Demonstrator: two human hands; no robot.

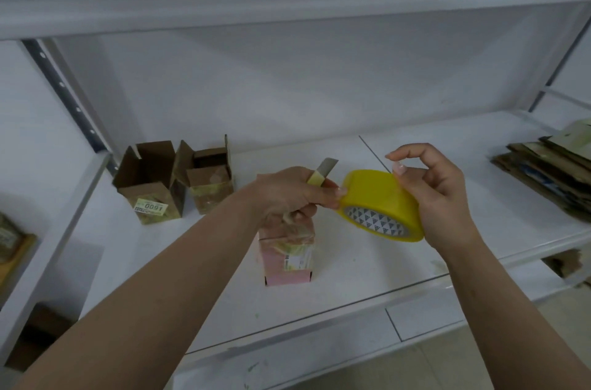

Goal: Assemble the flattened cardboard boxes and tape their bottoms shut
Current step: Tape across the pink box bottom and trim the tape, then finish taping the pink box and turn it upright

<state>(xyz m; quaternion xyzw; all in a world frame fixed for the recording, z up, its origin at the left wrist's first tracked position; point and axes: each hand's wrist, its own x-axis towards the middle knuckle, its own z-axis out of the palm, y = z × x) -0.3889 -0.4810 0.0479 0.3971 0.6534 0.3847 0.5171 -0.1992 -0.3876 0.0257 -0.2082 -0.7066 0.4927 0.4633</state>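
Over the white shelf board (367, 277) the right hand (438, 198) cradles a roll of yellow adhesive tape (380, 204), its fingers curled round the far right rim and the index finger and thumb lifted off above it. The left hand (287, 194) grips a small utility knife with a bare metal blade (323, 174) and at the same time pinches at the near left edge of the roll, seemingly picking for the loose end of the tape. Directly below the left hand stands a small pink cardboard box (287, 257), upturned so that its folded bottom flaps face up under a crumpled bit of old tape; it is not yet sealed, as far as can be told. Far to the left stand two brown cardboard boxes (172, 182) already opened out, their top flaps up, and at the far right lies a stack of flattened cardboard boxes (547, 172) waiting their turn. To do this step well, the thumbnail should lift the tape end cleanly, the blade kept angled away from the fingers, and a strip long enough to overlap both side walls should be drawn off before it goes down along the seam. The flaps want pressing flat first, or the strip will likely wrinkle and lift.
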